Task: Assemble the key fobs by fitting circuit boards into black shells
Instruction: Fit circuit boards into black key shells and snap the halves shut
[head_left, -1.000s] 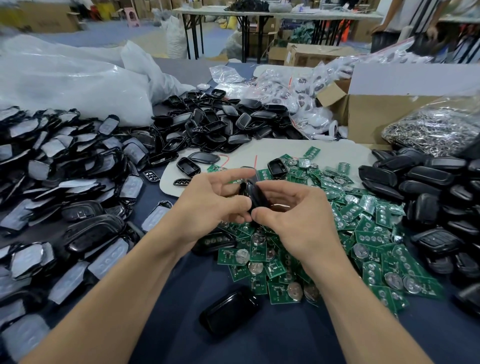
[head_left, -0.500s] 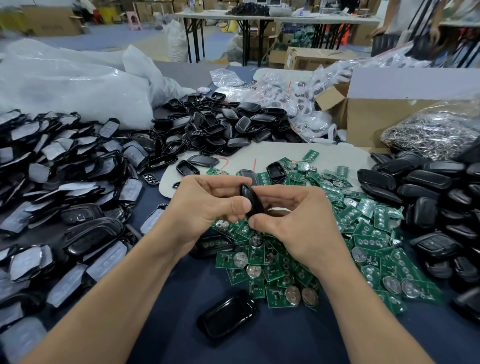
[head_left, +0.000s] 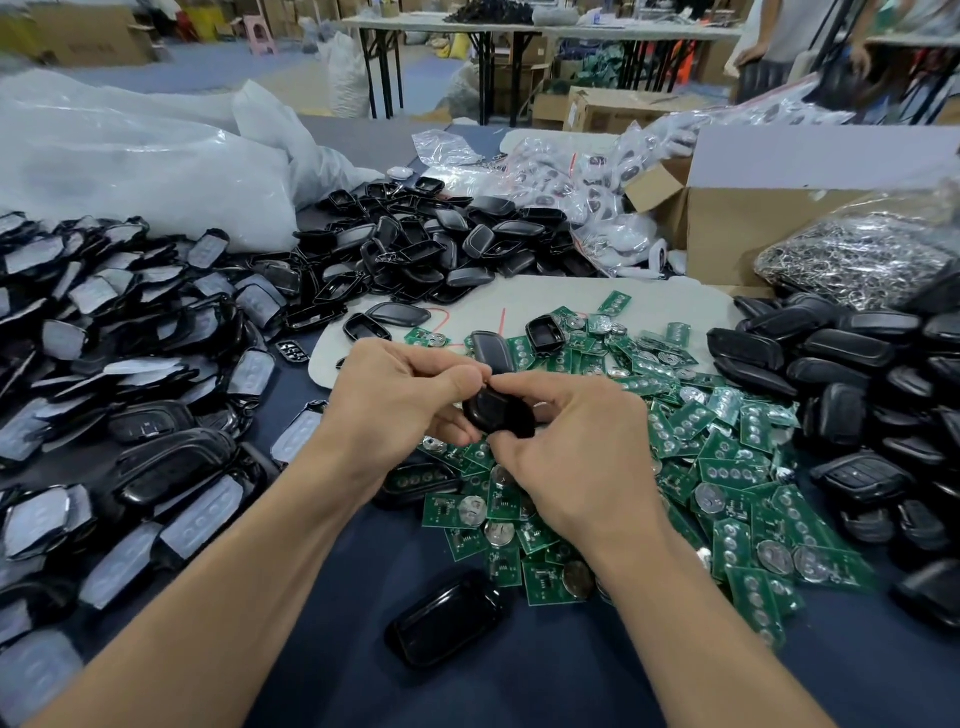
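I hold one black key fob shell (head_left: 497, 411) between both hands above the table's middle. My left hand (head_left: 400, 395) pinches its left end and my right hand (head_left: 576, 447) grips its right end, fingers curled around it. Whether a board sits inside is hidden. Under my hands spreads a pile of green circuit boards (head_left: 727, 467) with round coin cells. A single empty black shell (head_left: 447, 618) lies open side up near the front edge between my forearms.
Black shells with film-covered button pads are heaped at the left (head_left: 130, 374), plain shells at the back (head_left: 441, 244) and closed fobs at the right (head_left: 857, 374). A cardboard box (head_left: 727, 228), a bag of metal rings (head_left: 857, 260) and white plastic bags (head_left: 130, 156) stand behind.
The shell has turned in my fingers from edge-on to showing its broad glossy face. Both hands stay together over the board pile.
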